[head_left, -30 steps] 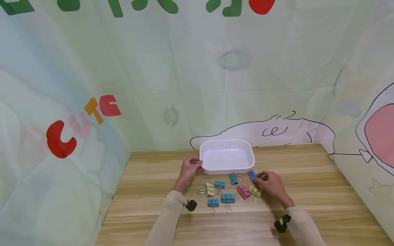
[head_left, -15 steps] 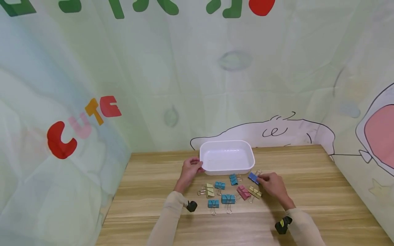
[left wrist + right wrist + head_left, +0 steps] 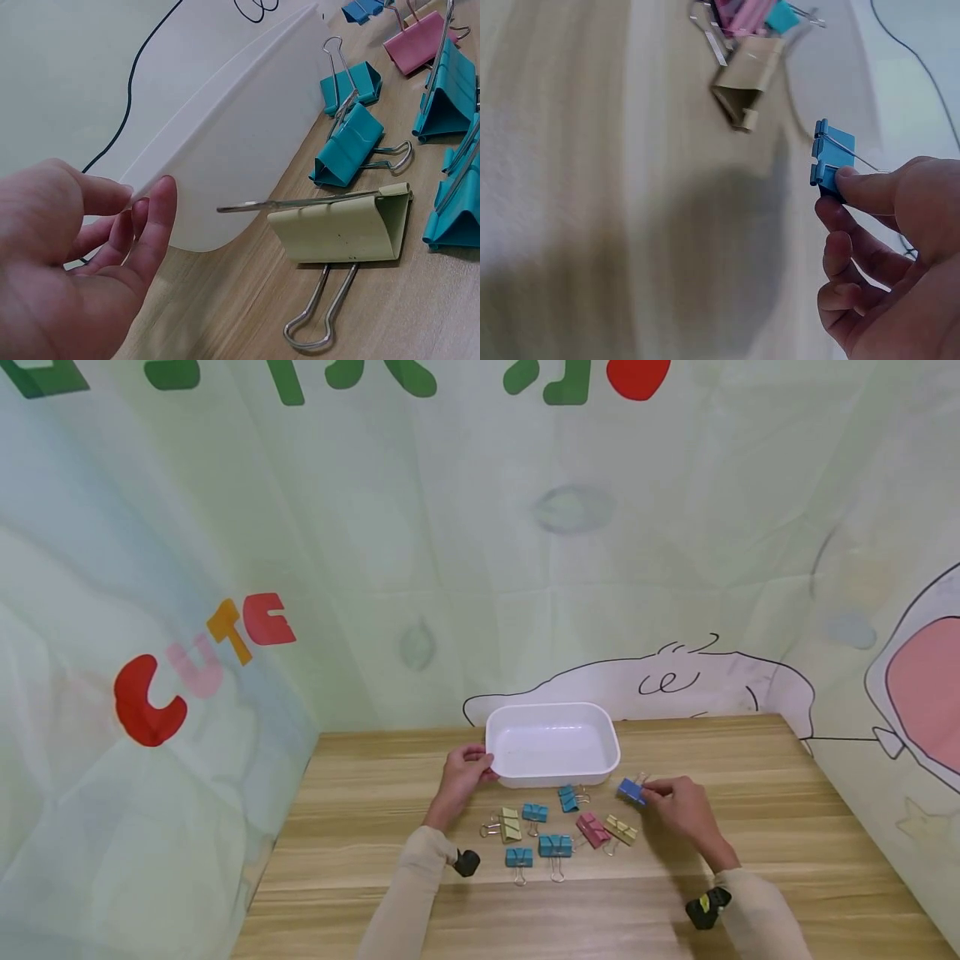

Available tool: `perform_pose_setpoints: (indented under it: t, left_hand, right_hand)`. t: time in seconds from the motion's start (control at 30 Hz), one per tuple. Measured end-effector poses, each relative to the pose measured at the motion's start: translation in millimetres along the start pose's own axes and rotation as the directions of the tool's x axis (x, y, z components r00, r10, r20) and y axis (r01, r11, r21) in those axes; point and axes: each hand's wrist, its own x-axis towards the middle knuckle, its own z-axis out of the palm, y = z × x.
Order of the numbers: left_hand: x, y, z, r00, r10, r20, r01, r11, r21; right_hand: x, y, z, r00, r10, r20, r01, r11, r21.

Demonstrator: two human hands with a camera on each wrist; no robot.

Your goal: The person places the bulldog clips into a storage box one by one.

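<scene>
Tray stands nr back of surface w/ 7 clips in front; our L fingers, nearly closed, pinch its L rim, & our R fingers, abt as narrow, pinch a blue clip nr its R front corner.

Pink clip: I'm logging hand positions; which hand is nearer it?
Right. The right hand, pinching the blue clip, is right of the pink clip; the left hand, holding the white tray, is farther off, to the left.

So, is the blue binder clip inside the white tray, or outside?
Outside: the head view shows the right hand pinching the blue binder clip right of the white tray.
</scene>
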Motion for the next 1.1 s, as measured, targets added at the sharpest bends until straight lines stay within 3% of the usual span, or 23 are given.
perform_pose_setpoints:
  t: [0.3, 0.47, 0.77, 1.1]
  left_hand:
    - [1.4, 1.7, -4.0, 1.000, 0.001, 0.012, -0.001, 1.000, -0.016]
    - [1.0, 3.5, -5.5, 1.000, 0.004, 0.028, -0.003, 0.999, -0.037]
    - [0.1, 0.3, -4.8, 1.000, -0.010, 0.007, 0.010, 0.999, -0.050]
    - [-1.2, 0.6, -1.4, 1.000, -0.009, 0.013, 0.010, 0.998, -0.059]
  right_hand:
    - [14.9, -26.5, -32.5, 0.999, -0.035, -0.030, 0.034, 0.999, -0.029]
    - [30.4, -44.1, -40.5, 0.998, -0.058, -0.033, 0.057, 0.998, -0.029]
    - [58.2, -79.0, -32.4, 0.993, -0.109, 0.037, 0.111, 0.992, -0.053]
    - [74.0, -106.2, -15.4, 0.983, -0.159, 0.093, 0.165, 0.985, -0.059]
